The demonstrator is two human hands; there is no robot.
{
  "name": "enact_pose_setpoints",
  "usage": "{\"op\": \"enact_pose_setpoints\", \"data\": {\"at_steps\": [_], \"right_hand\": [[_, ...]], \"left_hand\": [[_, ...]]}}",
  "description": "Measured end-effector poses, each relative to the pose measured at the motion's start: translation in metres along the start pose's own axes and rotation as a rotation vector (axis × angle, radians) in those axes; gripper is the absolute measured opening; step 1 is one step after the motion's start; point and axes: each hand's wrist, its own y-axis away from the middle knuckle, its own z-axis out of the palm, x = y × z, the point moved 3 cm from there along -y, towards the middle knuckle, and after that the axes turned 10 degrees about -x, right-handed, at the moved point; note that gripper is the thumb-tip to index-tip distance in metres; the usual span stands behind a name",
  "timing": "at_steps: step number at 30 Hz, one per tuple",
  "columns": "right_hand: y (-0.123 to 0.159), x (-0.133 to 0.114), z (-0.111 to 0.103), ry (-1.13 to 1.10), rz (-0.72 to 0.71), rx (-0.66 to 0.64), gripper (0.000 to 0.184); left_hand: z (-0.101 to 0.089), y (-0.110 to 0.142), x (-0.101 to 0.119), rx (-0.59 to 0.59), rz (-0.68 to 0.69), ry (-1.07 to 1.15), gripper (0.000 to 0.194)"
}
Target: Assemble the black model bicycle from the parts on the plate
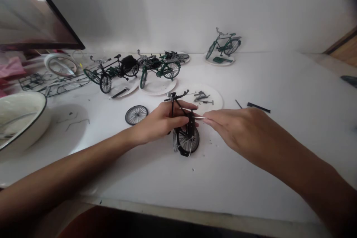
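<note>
My left hand (167,119) is closed around the frame of a black model bicycle (190,128), its thumb pressed along the near side. The bicycle stands tilted over the table, one spoked wheel low and the handlebar (174,96) poking up above my fingers. From the right, my right hand (231,124) pinches a thin, pale metal tool (199,118). Its tip meets the black part beside my left thumb; what kind of tool it is I cannot make out. A loose black spoked wheel (136,114) lies left of my left hand.
Behind my hands, a white plate (219,96) carries small grey parts. More model bicycles (160,70) stand on plates at the back left, and a green one (227,42) at the back right. A white basin (36,115) is at left; a black strip (259,107) lies right.
</note>
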Motion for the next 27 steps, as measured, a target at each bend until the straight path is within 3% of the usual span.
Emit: {"op": "enact_pose_setpoints", "data": {"at_steps": [5,9,12,18,20,24,25,27], "right_hand": [[0.001,-0.013,-0.002,-0.017,0.084,0.028,0.020],[-0.003,-0.017,-0.003,-0.394,0.286,-0.018,0.039],[-0.005,-0.018,0.002,-0.553,0.300,-0.032,0.040],[-0.006,-0.020,0.014,-0.482,0.294,-0.004,0.022],[-0.007,-0.018,0.012,-0.702,0.298,-0.036,0.027],[-0.009,-0.017,0.015,-1.478,0.290,-0.310,0.036],[-0.009,-0.017,0.017,-1.516,0.287,-0.335,0.038],[-0.009,-0.015,0.022,-1.301,0.295,-0.249,0.039]], "left_hand": [[0.012,0.008,0.010,0.120,0.103,-0.183,0.034],[0.018,0.022,0.022,0.245,0.209,-0.520,0.037],[0.018,0.027,0.028,0.284,0.256,-0.727,0.040],[0.014,0.027,0.025,0.312,0.308,-0.817,0.040],[0.015,0.028,0.025,0.309,0.340,-0.842,0.041],[0.017,0.030,0.027,0.320,0.416,-0.888,0.042],[0.016,0.030,0.027,0.316,0.422,-0.891,0.042],[0.015,0.028,0.026,0.301,0.419,-0.890,0.041]]}}
